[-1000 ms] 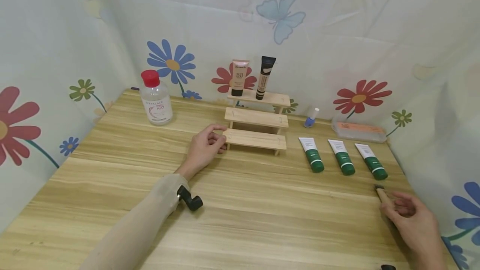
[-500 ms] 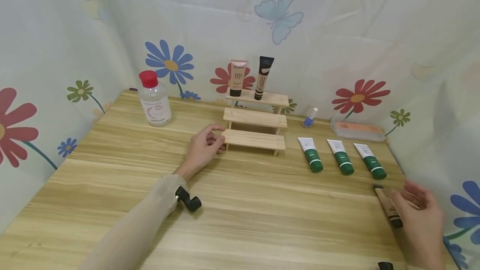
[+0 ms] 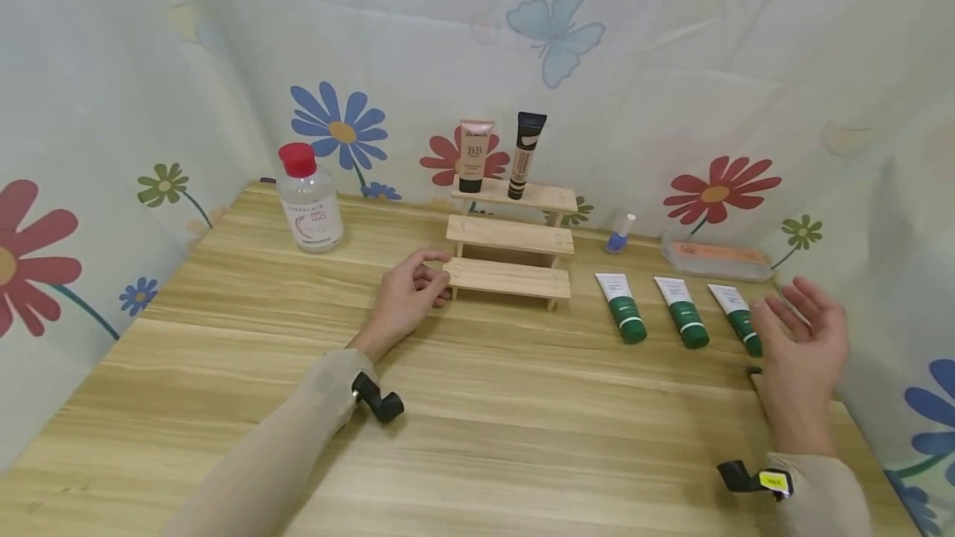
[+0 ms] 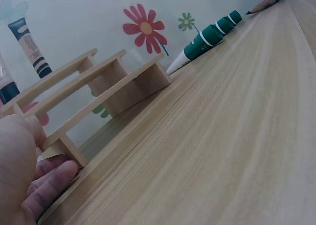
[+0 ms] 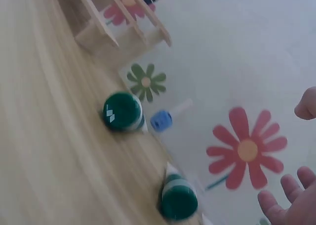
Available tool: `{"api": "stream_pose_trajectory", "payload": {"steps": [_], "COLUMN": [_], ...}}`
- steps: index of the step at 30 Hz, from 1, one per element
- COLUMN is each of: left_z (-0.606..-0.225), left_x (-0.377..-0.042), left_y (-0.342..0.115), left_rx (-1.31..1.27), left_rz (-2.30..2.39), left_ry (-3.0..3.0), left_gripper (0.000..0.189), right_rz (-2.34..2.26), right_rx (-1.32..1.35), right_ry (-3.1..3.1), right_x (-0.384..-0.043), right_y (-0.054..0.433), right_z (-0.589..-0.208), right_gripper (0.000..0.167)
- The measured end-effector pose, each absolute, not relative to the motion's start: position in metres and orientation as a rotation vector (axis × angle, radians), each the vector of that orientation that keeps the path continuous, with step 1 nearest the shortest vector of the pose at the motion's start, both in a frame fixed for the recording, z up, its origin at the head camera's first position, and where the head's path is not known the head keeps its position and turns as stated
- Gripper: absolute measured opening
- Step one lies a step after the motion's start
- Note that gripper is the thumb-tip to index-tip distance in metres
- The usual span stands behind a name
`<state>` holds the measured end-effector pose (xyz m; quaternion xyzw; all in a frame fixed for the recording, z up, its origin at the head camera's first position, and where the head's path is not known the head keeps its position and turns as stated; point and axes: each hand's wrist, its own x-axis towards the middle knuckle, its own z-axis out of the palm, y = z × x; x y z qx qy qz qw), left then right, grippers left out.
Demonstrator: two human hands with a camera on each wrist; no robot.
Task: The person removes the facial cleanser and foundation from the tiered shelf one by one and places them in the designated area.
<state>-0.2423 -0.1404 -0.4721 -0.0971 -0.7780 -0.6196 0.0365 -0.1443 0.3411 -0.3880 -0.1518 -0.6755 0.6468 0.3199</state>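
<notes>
My left hand (image 3: 403,295) grips the left end of the lowest step of a three-tier wooden stand (image 3: 511,278); in the left wrist view its fingers bend around the stand's leg. On the top tier stand a pink BB cream tube (image 3: 474,157) and a black-and-beige cosmetic tube (image 3: 523,157). My right hand (image 3: 807,350) is raised over the table's right side with fingers apart, holding nothing. It partly covers the rightmost of three green-and-white tubes (image 3: 734,315) and a beige tube with a dark end (image 3: 757,384) lying nearer me.
A clear bottle with a red cap (image 3: 309,210) stands at the back left. Behind the green-and-white tubes are a blue nail polish bottle (image 3: 618,237) and a clear case with an orange label (image 3: 716,260). A flowered curtain (image 3: 418,40) borders the table.
My right hand let go of the beige tube, leaving it on the table, then rose forward over the rightmost green-and-white tube. My left hand stays on the stand.
</notes>
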Motion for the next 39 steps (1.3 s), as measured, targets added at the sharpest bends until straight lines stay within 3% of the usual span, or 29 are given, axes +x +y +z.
{"api": "stream_pose_trajectory", "payload": {"steps": [15,39], "left_z": [-0.470,-0.470], "left_x": [-0.241,-0.240], "left_y": [-0.143,-0.140], "left_rx": [-0.293,-0.282], "left_rz": [-1.909,-1.898], "left_ry": [-2.381,-2.399], "left_gripper": [0.030,0.029], "right_rz": [1.685,1.774], "right_rx": [0.045,0.291], "right_ry": [-1.869,-1.856], "right_x": [-0.217,-0.291], "right_y": [0.249,0.154], "right_z": [-0.351,-0.346], "right_gripper": [0.059,0.051]}}
